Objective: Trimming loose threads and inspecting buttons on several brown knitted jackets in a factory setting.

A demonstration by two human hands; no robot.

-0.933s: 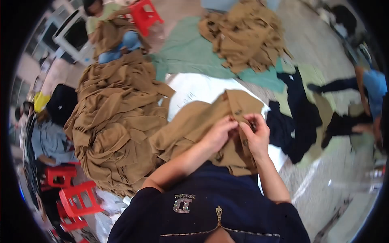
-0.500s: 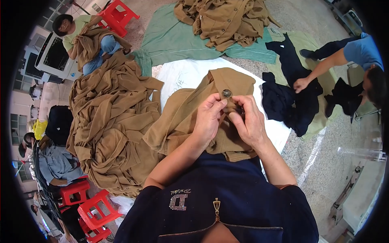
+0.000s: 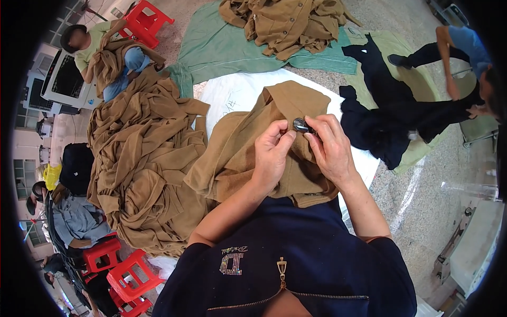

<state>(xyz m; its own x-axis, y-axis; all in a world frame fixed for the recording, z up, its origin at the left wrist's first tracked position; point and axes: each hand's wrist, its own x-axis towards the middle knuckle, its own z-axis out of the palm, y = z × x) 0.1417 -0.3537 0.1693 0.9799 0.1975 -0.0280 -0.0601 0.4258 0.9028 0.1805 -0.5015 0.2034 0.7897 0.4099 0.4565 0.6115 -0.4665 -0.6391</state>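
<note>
A brown coat [image 3: 237, 142] lies bunched across my lap, with a dark round button [image 3: 300, 124] facing up. My left hand [image 3: 272, 153] is closed, its thumb and forefinger pinching at the cloth just left of the button. On the other side, my right hand [image 3: 331, 148] is closed on a small dark tool [image 3: 307, 128] whose shiny tip crosses the button. The fingers cover most of the tool, so its exact kind is unclear. Any thread between the fingertips is too fine to make out.
A large heap of brown coats [image 3: 148, 174] lies to my left, and another brown pile [image 3: 290, 26] rests on green sheeting [image 3: 222, 53]. Black garments [image 3: 388, 116] lie to the right beside a co-worker's arm [image 3: 449, 68]. Red stools [image 3: 134, 274] stand at lower left.
The small dark tool now shows over the button in my right hand, which has turned slightly. My left fingertips have drawn a little left. The co-worker at right has pulled the arm back.
</note>
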